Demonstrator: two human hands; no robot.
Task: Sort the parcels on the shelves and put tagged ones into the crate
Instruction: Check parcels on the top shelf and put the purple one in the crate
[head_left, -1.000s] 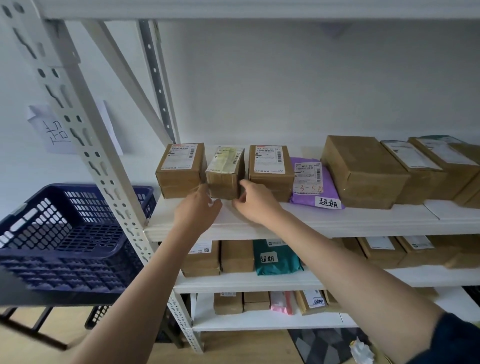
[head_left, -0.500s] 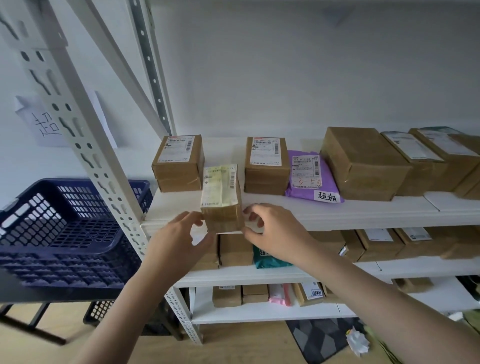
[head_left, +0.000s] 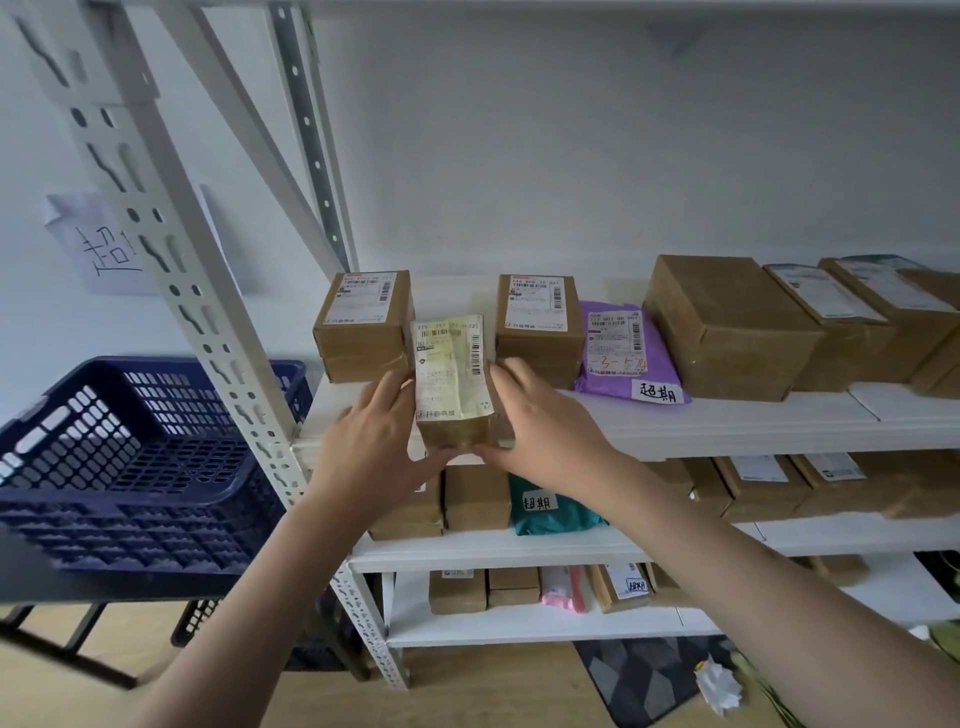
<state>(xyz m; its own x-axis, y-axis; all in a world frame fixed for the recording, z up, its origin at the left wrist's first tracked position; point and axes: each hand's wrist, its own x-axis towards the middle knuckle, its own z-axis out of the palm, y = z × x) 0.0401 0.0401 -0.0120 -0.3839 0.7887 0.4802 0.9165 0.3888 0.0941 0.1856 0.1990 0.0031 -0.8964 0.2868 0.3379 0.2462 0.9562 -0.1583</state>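
I took the white shelf rack (head_left: 727, 426) as my landmark and worked down in size from there. Left of its perforated upright stood the blue crate (head_left: 130, 457), open-topped and well within reach. On the rack's top shelf sat a row of brown boxes; among them, right of the gap, lay a purple mailer (head_left: 621, 358) bearing a handwritten white tag, and on the shelf below it a teal mailer (head_left: 550, 506) carried a similar tag.

The small brown parcel (head_left: 457, 384) was at the front edge of the top shelf, ahead of the gap in that row. My left hand (head_left: 374, 441) pressed its left side and my right hand (head_left: 540, 421) its right, fingers wrapped onto the faces and thumbs near the bottom edge, so each grip was closed on the parcel. I could not tell whether it rested on the shelf edge or was lifted clear.

I judged it light and stiff, a taped carton that would not sag; the tape might be slick, so holding the two opposite side faces seemed soundest. Its crumpled yellowish label faced up toward me, and its long axis ran front to back, from shelf edge toward the wall. I saw no handwritten tag on that face.
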